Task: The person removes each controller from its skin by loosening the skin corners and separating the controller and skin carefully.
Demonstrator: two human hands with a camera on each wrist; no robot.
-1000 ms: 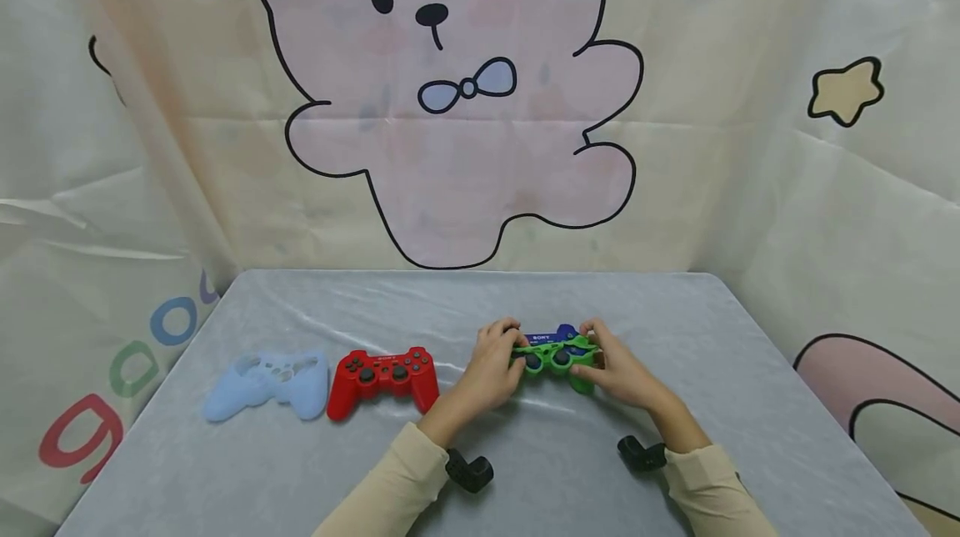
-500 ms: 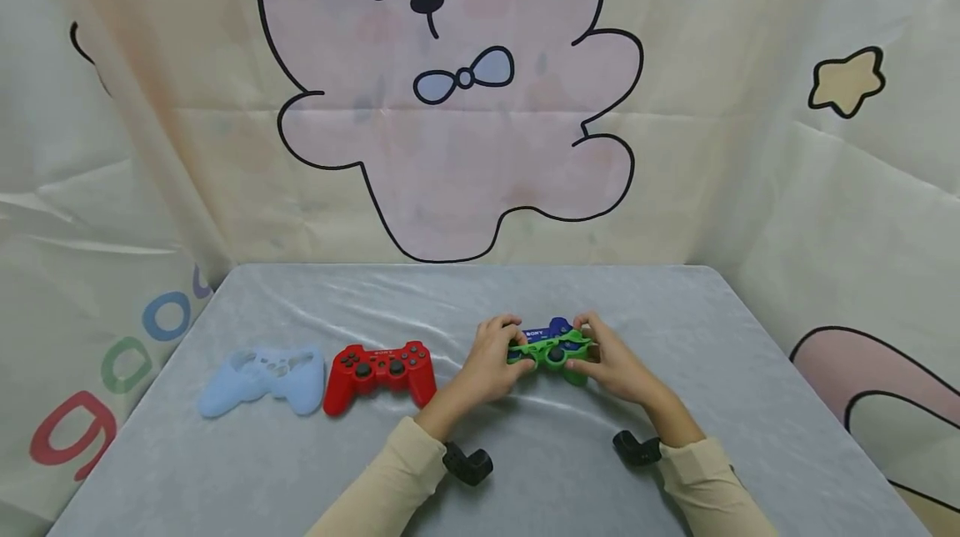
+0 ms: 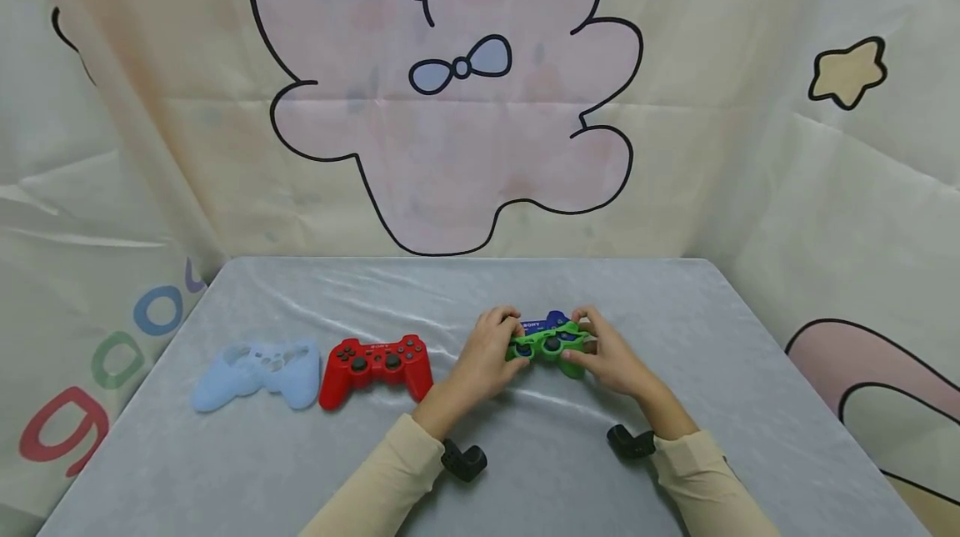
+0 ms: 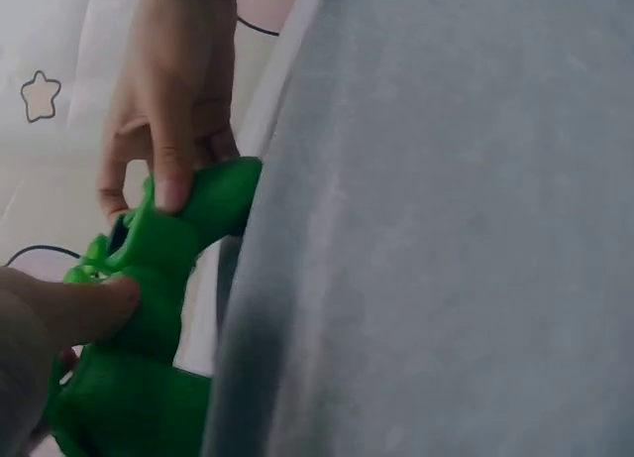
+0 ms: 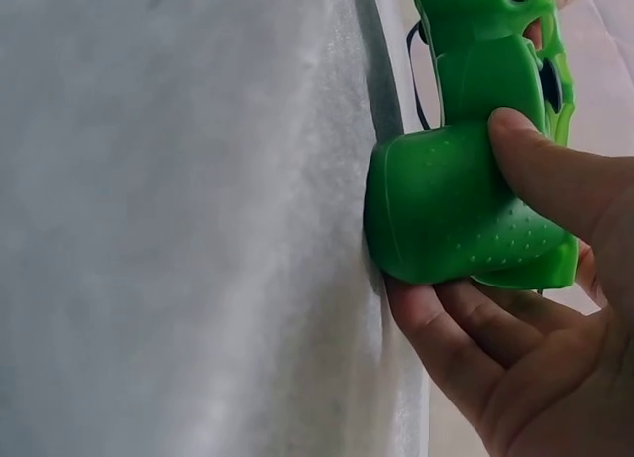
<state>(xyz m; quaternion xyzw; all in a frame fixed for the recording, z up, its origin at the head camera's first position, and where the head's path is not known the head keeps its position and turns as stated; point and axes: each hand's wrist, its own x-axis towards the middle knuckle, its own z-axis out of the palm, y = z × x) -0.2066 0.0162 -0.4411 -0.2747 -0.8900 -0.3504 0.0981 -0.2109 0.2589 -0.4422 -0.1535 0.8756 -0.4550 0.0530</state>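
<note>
A blue game controller [image 3: 534,326] marked SONY sits partly inside a green silicone cover [image 3: 576,360]. Its upper edge shows bare above the green in the head view. My left hand [image 3: 483,360] grips the cover's left side, with the thumb [image 4: 104,308] pressed on the near face. On the other side my right hand [image 3: 613,362] holds the right grip; in the right wrist view its thumb [image 5: 545,174] lies on the green cover [image 5: 446,204] and its fingers curl beneath. The controller's underside is hidden.
Left of my hands a red controller [image 3: 375,370] lies on the grey cloth-covered table [image 3: 540,470]. Beside it is a light blue silicone cover [image 3: 258,374]. A printed curtain [image 3: 442,212] hangs behind the table. Each wrist wears a black camera mount [image 3: 465,460].
The whole head view has shifted slightly as the head moved. Both hands keep hold of the green cover and blue controller; little else differs.
</note>
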